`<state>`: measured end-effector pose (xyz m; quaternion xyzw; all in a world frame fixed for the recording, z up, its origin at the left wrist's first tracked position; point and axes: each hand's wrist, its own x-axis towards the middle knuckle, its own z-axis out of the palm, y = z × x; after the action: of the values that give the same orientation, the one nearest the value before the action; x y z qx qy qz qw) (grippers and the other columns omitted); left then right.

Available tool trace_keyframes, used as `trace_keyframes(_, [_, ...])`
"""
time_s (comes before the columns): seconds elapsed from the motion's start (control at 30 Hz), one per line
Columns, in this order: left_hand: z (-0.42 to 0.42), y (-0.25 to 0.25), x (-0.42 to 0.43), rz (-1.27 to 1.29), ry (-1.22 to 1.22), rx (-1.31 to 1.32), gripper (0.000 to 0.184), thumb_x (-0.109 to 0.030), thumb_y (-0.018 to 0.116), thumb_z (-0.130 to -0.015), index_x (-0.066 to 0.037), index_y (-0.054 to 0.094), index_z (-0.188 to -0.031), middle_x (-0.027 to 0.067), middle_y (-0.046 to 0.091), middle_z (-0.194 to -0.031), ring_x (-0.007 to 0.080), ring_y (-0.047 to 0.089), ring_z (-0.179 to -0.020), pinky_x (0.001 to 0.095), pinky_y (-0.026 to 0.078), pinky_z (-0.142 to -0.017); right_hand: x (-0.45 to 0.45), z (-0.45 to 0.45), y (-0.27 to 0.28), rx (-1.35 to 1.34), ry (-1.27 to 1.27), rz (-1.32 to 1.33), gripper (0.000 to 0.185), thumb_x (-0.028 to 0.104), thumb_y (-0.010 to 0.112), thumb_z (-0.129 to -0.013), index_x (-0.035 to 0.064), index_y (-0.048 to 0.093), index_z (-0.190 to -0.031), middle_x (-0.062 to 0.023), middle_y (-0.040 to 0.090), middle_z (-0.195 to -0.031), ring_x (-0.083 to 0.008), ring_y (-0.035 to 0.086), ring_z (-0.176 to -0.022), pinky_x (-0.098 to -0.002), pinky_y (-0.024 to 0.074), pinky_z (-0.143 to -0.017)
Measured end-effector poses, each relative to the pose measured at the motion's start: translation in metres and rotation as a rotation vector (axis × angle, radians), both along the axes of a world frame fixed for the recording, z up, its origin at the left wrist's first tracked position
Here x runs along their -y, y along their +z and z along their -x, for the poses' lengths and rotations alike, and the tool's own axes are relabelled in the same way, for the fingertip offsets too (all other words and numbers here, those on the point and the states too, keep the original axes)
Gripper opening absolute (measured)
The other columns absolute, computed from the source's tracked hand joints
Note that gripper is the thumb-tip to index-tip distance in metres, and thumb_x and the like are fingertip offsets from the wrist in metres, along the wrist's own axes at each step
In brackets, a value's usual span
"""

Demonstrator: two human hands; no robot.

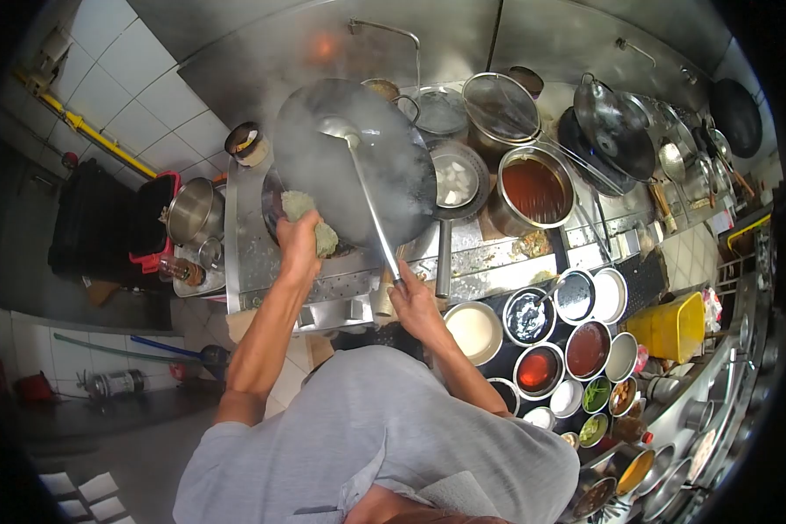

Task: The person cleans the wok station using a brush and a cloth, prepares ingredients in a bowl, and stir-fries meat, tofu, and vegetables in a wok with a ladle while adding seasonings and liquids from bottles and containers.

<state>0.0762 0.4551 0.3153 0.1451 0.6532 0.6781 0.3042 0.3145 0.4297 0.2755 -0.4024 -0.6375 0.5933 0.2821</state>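
Steel stovetop [249, 262] lies open at its front-left corner, round metal pots [503, 222] crowding the black wok [395, 162] over its left half, left hand [299, 240] clenching greenish cloth [298, 204], right hand [417, 304] gripping a long steel ladle [368, 192].

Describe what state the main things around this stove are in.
Left hand: closed on a cloth pad.
Cloth pad: bunched at the wok's edge.
Right hand: wrapped around the ladle's handle.
Ladle: head inside the wok.
Wok: steaming; contents unclear.
Steel pot: uncovered, holding reddish-brown liquid.
Wire strainer: resting on another pot.
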Motion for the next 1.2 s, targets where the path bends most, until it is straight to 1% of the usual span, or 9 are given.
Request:
trace_keyframes(0.43, [-0.002,0.000,-0.002,-0.030,0.015,-0.050,0.043,-0.006,0.065,-0.072,0.002,0.046,-0.110,0.0104,0.057,-0.088,0.0218,0.061,-0.066,0.0359,0.047,-0.047,-0.001,0.003,-0.011,-0.047,-0.020,-0.072,0.057,0.008,0.056,-0.094,-0.0008,0.038,-0.148,-0.0217,0.062,-0.123,-0.0213,0.060,-0.106,-0.0321,0.0458,-0.094])
trace_keyframes(0.63, [-0.005,0.005,-0.003,-0.008,0.043,-0.051,0.048,-0.007,0.066,-0.071,0.004,0.045,-0.113,0.0114,0.056,-0.092,0.0226,0.060,-0.072,0.0353,0.048,-0.051,-0.002,0.003,-0.011,-0.050,-0.024,-0.033,0.059,0.009,0.057,-0.094,0.0012,0.038,-0.149,-0.0160,0.063,-0.109,-0.0164,0.056,-0.094,-0.0305,0.0472,-0.086])
trace_keyframes(0.83, [-0.007,0.012,-0.005,-0.008,0.000,-0.076,0.041,-0.008,0.067,-0.072,0.002,0.048,-0.107,0.0113,0.057,-0.088,0.0208,0.059,-0.063,0.0345,0.043,-0.043,-0.003,0.003,-0.015,-0.059,-0.042,-0.058,0.057,0.009,0.056,-0.093,0.0037,0.040,-0.148,-0.0089,0.056,-0.090,-0.0130,0.047,-0.078,-0.0283,0.0454,-0.072])
trace_keyframes(0.9, [-0.006,0.010,-0.008,-0.032,0.020,-0.124,0.038,-0.008,0.066,-0.073,0.001,0.049,-0.105,0.0106,0.057,-0.087,0.0200,0.058,-0.058,0.0341,0.040,-0.039,-0.006,0.000,0.003,0.030,0.047,0.075,0.055,0.002,0.053,-0.096,-0.0038,0.034,-0.147,-0.0259,0.055,-0.134,-0.0274,0.055,-0.125,-0.0341,0.0424,-0.103])
trace_keyframes(0.93, [-0.005,0.010,-0.008,-0.032,0.021,-0.124,0.038,-0.008,0.066,-0.073,0.001,0.049,-0.105,0.0106,0.057,-0.087,0.0200,0.058,-0.058,0.0341,0.040,-0.039,-0.006,0.000,0.003,0.030,0.048,0.074,0.055,0.002,0.053,-0.096,-0.0038,0.034,-0.147,-0.0259,0.055,-0.134,-0.0274,0.055,-0.125,-0.0341,0.0424,-0.103])
trace_keyframes(1.0, [-0.009,0.019,-0.008,0.045,0.015,-0.063,0.044,-0.005,0.066,-0.072,0.009,0.049,-0.110,0.0136,0.058,-0.103,0.0213,0.060,-0.090,0.0341,0.050,-0.076,-0.006,0.001,0.002,0.052,0.038,0.092,0.055,0.002,0.053,-0.095,-0.0030,0.035,-0.147,-0.0251,0.056,-0.134,-0.0268,0.056,-0.123,-0.0337,0.0432,-0.103])
trace_keyframes(1.03, [-0.009,0.017,-0.009,0.044,0.018,-0.062,0.044,-0.005,0.066,-0.072,0.009,0.049,-0.110,0.0136,0.058,-0.103,0.0213,0.060,-0.090,0.0341,0.050,-0.076,-0.005,0.002,-0.005,0.053,0.040,0.091,0.055,0.002,0.053,-0.095,-0.0030,0.035,-0.147,-0.0251,0.056,-0.134,-0.0268,0.056,-0.123,-0.0337,0.0432,-0.103])
trace_keyframes(1.1, [-0.008,0.014,-0.014,0.019,0.036,-0.137,0.048,-0.006,0.066,-0.072,0.010,0.048,-0.113,0.0159,0.058,-0.106,0.0232,0.060,-0.094,0.0351,0.050,-0.081,-0.003,0.007,-0.017,-0.050,-0.064,0.012,0.057,0.010,0.058,-0.093,-0.0044,0.040,-0.145,-0.0088,0.060,-0.090,-0.0131,0.052,-0.078,-0.0283,0.0469,-0.073])
trace_keyframes(1.2, [-0.005,0.017,-0.017,-0.026,-0.048,-0.170,0.053,-0.008,0.067,-0.072,0.012,0.046,-0.116,0.0183,0.057,-0.110,0.0248,0.060,-0.097,0.0351,0.049,-0.084,-0.003,0.010,-0.018,-0.086,-0.084,-0.036,0.058,0.011,0.058,-0.093,-0.0044,0.040,-0.146,-0.0109,0.063,-0.095,-0.0132,0.055,-0.082,-0.0285,0.0480,-0.074])
